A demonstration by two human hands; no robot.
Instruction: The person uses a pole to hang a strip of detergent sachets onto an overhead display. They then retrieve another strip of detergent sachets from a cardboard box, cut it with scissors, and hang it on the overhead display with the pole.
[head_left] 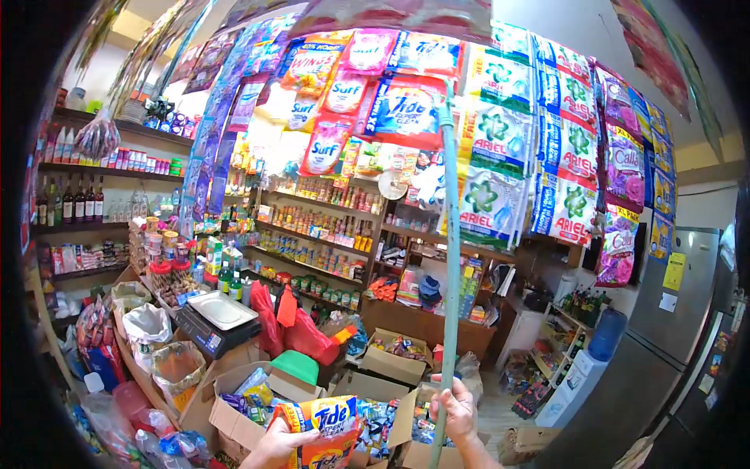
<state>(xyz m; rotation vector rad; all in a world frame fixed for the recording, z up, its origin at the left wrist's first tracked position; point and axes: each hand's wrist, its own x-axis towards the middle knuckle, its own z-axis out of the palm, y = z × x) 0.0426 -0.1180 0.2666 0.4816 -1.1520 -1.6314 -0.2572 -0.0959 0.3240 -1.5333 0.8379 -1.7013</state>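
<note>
My left hand (278,445) is closed on an orange pack of Tide detergent sachets (337,428), held low at the bottom of the view. The fingers of my right hand (456,411) wrap round a long pale green pole (451,266), which stands nearly upright. Its top end reaches the right edge of a hanging blue and orange Tide pack (408,111); whether it touches cannot be made out. Beside that pack hang pink Surf packs (326,147), and white and green Ariel strips (496,129) hang to the right of the pole.
Open cardboard boxes (391,358) of sachets stand below my hands. On the left is a weighing scale (217,322) beside red plastic bags (301,334). Shelves of cans (312,254) line the back. A water dispenser (574,387) and a grey fridge (672,313) stand right.
</note>
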